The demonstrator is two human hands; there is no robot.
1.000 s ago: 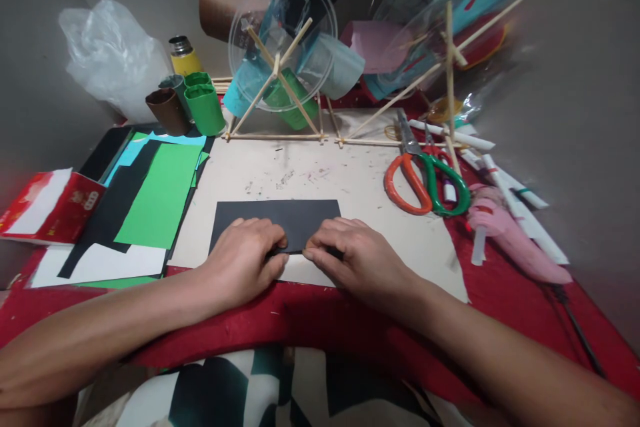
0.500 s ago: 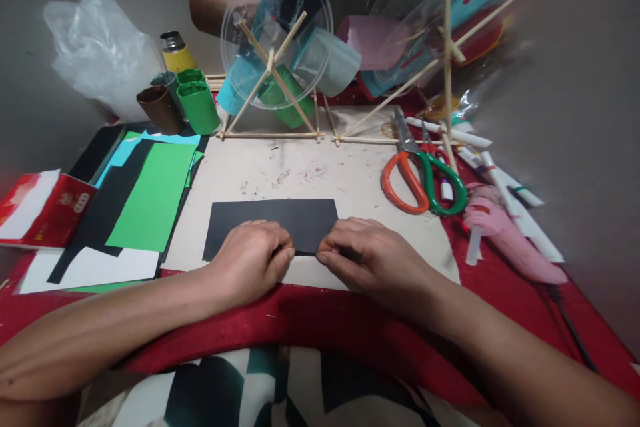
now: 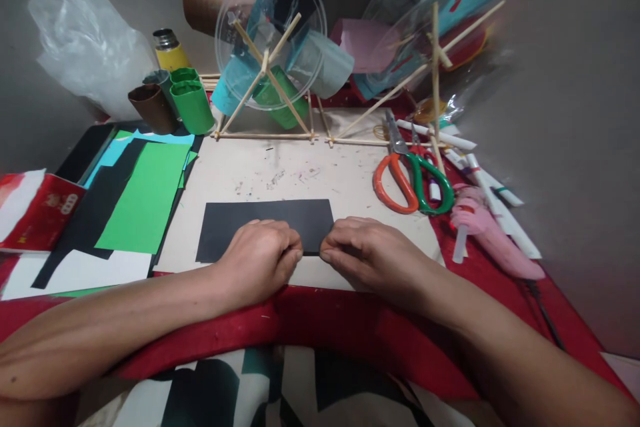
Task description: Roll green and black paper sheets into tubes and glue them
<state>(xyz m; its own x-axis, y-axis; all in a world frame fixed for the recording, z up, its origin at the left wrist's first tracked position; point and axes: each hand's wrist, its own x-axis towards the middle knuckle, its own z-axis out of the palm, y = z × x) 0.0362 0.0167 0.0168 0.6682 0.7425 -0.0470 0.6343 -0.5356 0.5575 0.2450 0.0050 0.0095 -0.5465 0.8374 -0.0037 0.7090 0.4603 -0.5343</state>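
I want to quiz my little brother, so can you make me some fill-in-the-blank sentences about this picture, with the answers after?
1. The black paper, pinched by the left hand and right hand, has a green sheet lying to its ____.
2. The big scissors are orange on one handle and ____ on the other.
3. The glue gun is coloured ____.
4. The bottle behind the green tubes is ____ below its neck.

Missing words: left; green; pink; yellow.

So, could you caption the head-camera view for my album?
Left hand and right hand pinch the near edge of black paper on a pale mat.
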